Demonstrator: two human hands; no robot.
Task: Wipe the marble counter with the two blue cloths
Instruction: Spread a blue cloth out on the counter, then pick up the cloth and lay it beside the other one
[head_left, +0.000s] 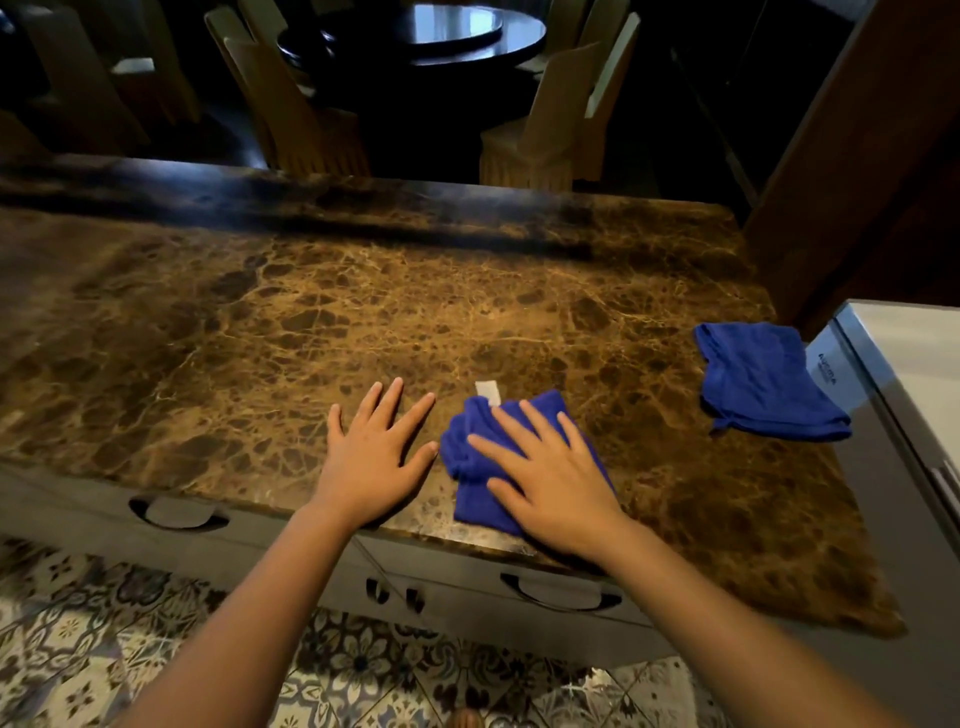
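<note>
The brown marble table fills the middle of the head view, its near edge running from nine o'clock down toward five o'clock. Both of the person's bare forearms reach in from the bottom of the frame.

The left hand lies flat on the bare marble close to the near edge, palm down, fingers spread and empty; it holds nothing. Just beside it, toward three o'clock, the right hand rests palm down on a crumpled blue cloth, fingers splayed across the fabric and pressing it to the stone rather than pinching it. The cloth bunches in folds at the hand's nine o'clock side and reaches the table's front edge. A small white tag sticks out from the cloth's far end, at twelve o'clock from the right hand.

The second blue cloth lies loosely folded and untouched, well apart at about two o'clock from the right hand, at the table's right end. It sits just beside a pale appliance that stands against that end.

Below the tabletop, grey drawers with cut-out handles face the person, and a patterned tile floor shows beneath. Beyond the table's far edge, at twelve o'clock, wooden chairs surround a dark round dining table in a dim room.
</note>
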